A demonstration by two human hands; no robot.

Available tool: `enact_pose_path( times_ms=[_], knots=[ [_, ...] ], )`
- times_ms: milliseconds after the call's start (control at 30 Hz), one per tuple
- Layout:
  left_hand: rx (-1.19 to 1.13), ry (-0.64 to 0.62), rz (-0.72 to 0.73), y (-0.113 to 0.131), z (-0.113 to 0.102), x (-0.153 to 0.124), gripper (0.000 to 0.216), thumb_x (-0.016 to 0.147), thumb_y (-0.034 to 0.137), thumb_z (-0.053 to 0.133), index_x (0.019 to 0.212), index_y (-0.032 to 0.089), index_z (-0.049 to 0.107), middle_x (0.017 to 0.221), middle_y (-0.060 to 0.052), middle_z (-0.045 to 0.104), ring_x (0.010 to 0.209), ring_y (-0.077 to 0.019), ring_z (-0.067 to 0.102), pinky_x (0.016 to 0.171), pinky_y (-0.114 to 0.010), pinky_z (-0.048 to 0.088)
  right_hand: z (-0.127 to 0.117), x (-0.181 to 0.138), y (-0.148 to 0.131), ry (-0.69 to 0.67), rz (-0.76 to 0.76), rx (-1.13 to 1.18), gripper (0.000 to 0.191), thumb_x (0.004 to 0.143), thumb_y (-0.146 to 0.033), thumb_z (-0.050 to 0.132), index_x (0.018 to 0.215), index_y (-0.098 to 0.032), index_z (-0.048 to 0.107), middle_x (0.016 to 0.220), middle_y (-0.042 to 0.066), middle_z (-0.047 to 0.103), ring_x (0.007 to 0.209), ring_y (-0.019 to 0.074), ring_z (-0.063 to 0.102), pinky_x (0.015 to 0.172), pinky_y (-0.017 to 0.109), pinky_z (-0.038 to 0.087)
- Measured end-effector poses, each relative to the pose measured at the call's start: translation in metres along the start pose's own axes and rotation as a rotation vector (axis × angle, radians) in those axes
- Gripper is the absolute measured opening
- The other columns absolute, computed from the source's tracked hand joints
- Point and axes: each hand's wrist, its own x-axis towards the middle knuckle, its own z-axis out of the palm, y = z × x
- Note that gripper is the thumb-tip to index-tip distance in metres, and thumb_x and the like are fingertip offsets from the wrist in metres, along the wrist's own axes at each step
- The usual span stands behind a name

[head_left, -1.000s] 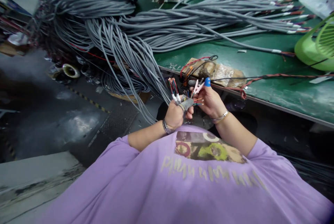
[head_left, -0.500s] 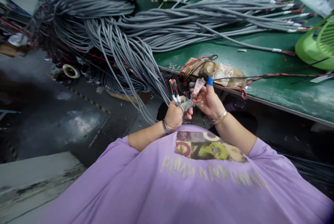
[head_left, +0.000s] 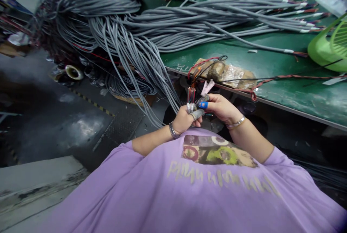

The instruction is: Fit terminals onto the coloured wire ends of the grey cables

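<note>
My left hand point(head_left: 183, 120) is closed around grey cables point(head_left: 173, 100), with stripped wire ends point(head_left: 191, 94) and white sleeves standing up above the fist. A grey wrap point(head_left: 197, 113) covers what looks like its thumb. Against it, my right hand point(head_left: 223, 109) pinches at the thin coloured wires, which its fingers mostly hide; a few tips poke out below. Blue tape point(head_left: 203, 105) is wound round the right thumb. Just above the right fingertips sticks up a pale pink clip-like piece point(head_left: 207, 87); whether it is held cannot be told.
Long grey cable bundles point(head_left: 189, 23) lie across the green table point(head_left: 282, 90) and hang over its left edge. At the table's front edge sits a taped brown block point(head_left: 238, 75) with red and black wires. A green plastic fan point(head_left: 332, 46) stands at right.
My right hand has come down and left, its blue-taped thumb folding from upright onto the wires. The wire ends in my left hand have shifted slightly right and down.
</note>
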Motion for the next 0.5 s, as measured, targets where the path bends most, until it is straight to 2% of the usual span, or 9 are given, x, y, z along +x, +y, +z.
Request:
enact_pose_path(
  times_ms=[100, 167, 267, 333, 433, 500],
  knots=[
    [0.042, -0.056, -0.052, 0.002, -0.001, 0.001, 0.035, 0.073, 0.044, 0.076, 0.065, 0.014, 0.059, 0.056, -0.004, 0.065, 0.041, -0.0104, 0.059, 0.039, -0.019, 0.041, 0.001, -0.002, 0.0, -0.016, -0.043, -0.08, 0.032, 0.062, -0.045, 0.089, 0.068, -0.019, 0.071, 0.062, 0.0, 0.069, 0.054, 0.0129, 0.059, 0.055, 0.027, 0.051],
    [0.028, -0.042, -0.074, 0.003, -0.001, 0.001, 0.037, 0.072, 0.045, 0.077, 0.065, 0.014, 0.058, 0.054, -0.003, 0.064, 0.04, -0.0107, 0.059, 0.038, -0.019, 0.04, -0.003, -0.003, 0.002, 0.034, -0.056, -0.101, 0.036, 0.063, -0.049, 0.088, 0.072, -0.018, 0.072, 0.066, 0.001, 0.07, 0.057, 0.0119, 0.06, 0.056, 0.025, 0.05],
    [-0.051, 0.055, -0.041, 0.005, 0.0, 0.002, 0.04, 0.071, 0.05, 0.076, 0.067, 0.016, 0.056, 0.054, -0.001, 0.063, 0.04, -0.0107, 0.059, 0.037, -0.018, 0.04, -0.013, -0.005, 0.006, 0.12, -0.014, -0.052, 0.048, 0.064, -0.063, 0.083, 0.077, -0.018, 0.072, 0.073, 0.003, 0.071, 0.063, 0.0126, 0.062, 0.057, 0.024, 0.052],
    [-0.112, 0.133, -0.018, 0.006, 0.001, 0.002, 0.042, 0.07, 0.052, 0.077, 0.07, 0.017, 0.055, 0.055, 0.001, 0.064, 0.04, -0.0104, 0.059, 0.038, -0.019, 0.041, -0.015, -0.008, 0.01, 0.117, 0.025, -0.025, 0.054, 0.06, -0.066, 0.084, 0.081, -0.018, 0.072, 0.076, 0.004, 0.07, 0.062, 0.0132, 0.061, 0.055, 0.027, 0.054],
    [-0.166, 0.192, -0.01, 0.006, 0.004, 0.004, 0.045, 0.066, 0.054, 0.079, 0.074, 0.017, 0.055, 0.056, 0.002, 0.063, 0.04, -0.0101, 0.058, 0.039, -0.019, 0.042, -0.006, -0.011, 0.02, 0.163, -0.017, -0.029, 0.048, 0.057, -0.053, 0.091, 0.086, -0.019, 0.072, 0.071, 0.0, 0.065, 0.057, 0.0103, 0.055, 0.05, 0.024, 0.05],
    [-0.184, 0.198, 0.001, 0.005, 0.005, 0.005, 0.046, 0.065, 0.055, 0.08, 0.074, 0.016, 0.056, 0.055, 0.002, 0.063, 0.04, -0.0104, 0.058, 0.039, -0.019, 0.043, 0.005, -0.01, 0.028, 0.309, -0.13, 0.028, 0.038, 0.061, -0.046, 0.09, 0.079, -0.02, 0.07, 0.065, -0.003, 0.061, 0.054, 0.0078, 0.049, 0.048, 0.021, 0.043]
  ],
)
